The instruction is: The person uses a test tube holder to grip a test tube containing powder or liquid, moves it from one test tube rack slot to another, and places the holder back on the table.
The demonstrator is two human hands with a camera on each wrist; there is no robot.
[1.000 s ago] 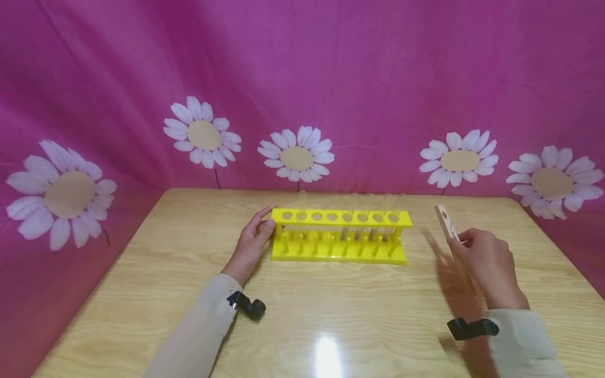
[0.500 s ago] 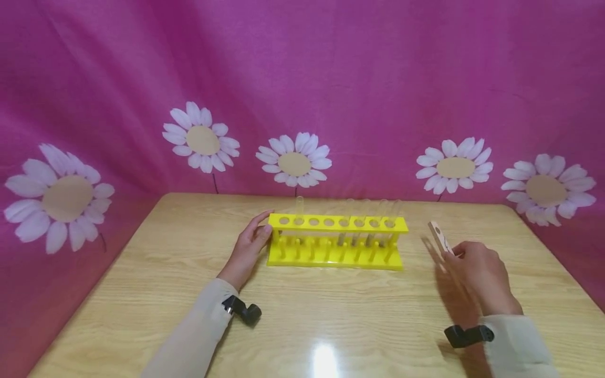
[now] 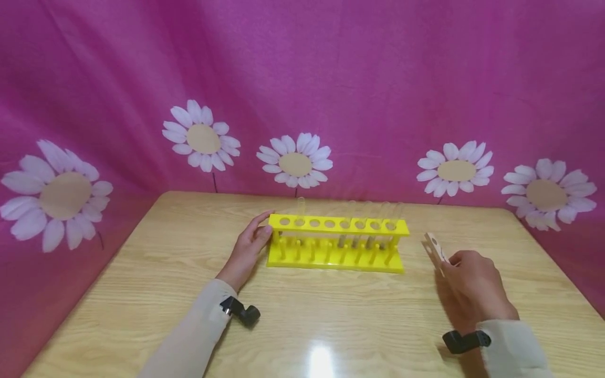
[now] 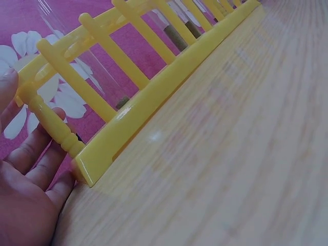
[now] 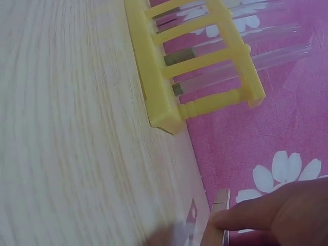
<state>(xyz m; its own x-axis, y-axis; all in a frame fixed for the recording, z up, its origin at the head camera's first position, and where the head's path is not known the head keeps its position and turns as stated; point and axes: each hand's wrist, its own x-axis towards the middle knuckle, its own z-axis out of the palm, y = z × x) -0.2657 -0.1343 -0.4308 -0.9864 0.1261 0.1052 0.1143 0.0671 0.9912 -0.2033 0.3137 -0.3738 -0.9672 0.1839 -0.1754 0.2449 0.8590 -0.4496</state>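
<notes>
A yellow test tube rack stands upright on the table. My left hand grips its left end; in the left wrist view the thumb lies at the top bar and the fingers reach behind the end post. One glass test tube sits in the second hole from the left. Several more tubes fill the right-hand holes, with dark matter in their bottoms. To the right of the rack my right hand pinches a wooden test tube holder, low over the table, its far end pointing away.
The wood-grain table ends at the back against a pink curtain printed with white daisies. A black wrist camera is strapped to the left sleeve, another black camera to the right one.
My right hand has come down toward the table with the test tube holder, which now lies flatter and closer to its shadow. The left hand and the rack stay put.
</notes>
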